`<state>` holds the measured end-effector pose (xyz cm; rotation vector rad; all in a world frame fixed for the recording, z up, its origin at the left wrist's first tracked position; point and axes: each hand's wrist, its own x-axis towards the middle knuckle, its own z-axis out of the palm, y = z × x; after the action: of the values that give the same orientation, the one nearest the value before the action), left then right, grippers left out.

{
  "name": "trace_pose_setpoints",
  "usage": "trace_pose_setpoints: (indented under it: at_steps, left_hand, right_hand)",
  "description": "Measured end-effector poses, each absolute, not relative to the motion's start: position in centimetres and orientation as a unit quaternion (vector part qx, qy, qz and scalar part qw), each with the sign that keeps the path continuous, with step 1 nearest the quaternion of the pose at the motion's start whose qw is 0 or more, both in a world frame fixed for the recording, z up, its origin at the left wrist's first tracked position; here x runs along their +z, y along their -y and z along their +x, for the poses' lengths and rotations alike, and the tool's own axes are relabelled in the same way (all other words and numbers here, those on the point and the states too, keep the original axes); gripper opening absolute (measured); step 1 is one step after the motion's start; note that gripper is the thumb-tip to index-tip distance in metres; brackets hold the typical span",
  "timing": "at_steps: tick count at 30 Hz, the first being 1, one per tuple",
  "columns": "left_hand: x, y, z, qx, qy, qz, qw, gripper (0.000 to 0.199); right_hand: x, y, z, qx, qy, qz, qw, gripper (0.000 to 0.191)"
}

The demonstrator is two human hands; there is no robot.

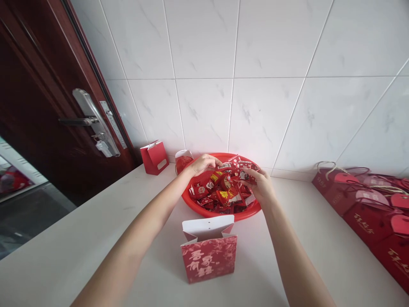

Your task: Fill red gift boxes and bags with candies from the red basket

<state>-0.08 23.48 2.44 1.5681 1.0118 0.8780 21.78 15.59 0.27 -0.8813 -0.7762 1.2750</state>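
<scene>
A red plastic basket (pixel 191 204) full of small red wrapped snack packets (pixel 225 196) sits near the wall. Over its left side, my left hand (pixel 204 164) pinches the end of one red packet (pixel 226 166). My right hand (pixel 262 184) is at the basket's right side, its fingers closed on another red packet (pixel 248 167) with white print. In front of the basket stands a red paper gift box (pixel 209 260) with pale lettering, its top open. What lies inside that box is hidden from me.
Behind the basket, left, are a small red box (pixel 155 158) and a red container (pixel 183 160) with a white top. Several dark red gift bags (pixel 361 219) with cord handles line the right. A brown door (pixel 47 55) stands left of the white table (pixel 140 221), beside the tiled wall.
</scene>
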Motion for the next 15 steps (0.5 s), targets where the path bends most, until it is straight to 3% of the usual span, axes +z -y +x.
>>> trace_pose_setpoints:
  at_steps: [2, 8, 15]
  left_hand:
    - [2.8, -23.0, 0.0, 0.375, -0.416, 0.653, 0.509, 0.01]
    - [3.7, -19.3, -0.1, 0.428, -0.387, 0.684, 0.446, 0.038]
    - [5.0, -12.6, -3.0, 0.519, -0.351, 0.663, 0.409, 0.04]
  right_hand:
    - [0.3, -15.5, 21.8, 0.56, 0.343, -0.386, 0.648, 0.03]
    - [1.0, -15.1, 21.7, 0.576, 0.326, -0.363, 0.656, 0.028]
    - [4.5, -13.0, 21.9, 0.6, 0.359, -0.308, 0.646, 0.023]
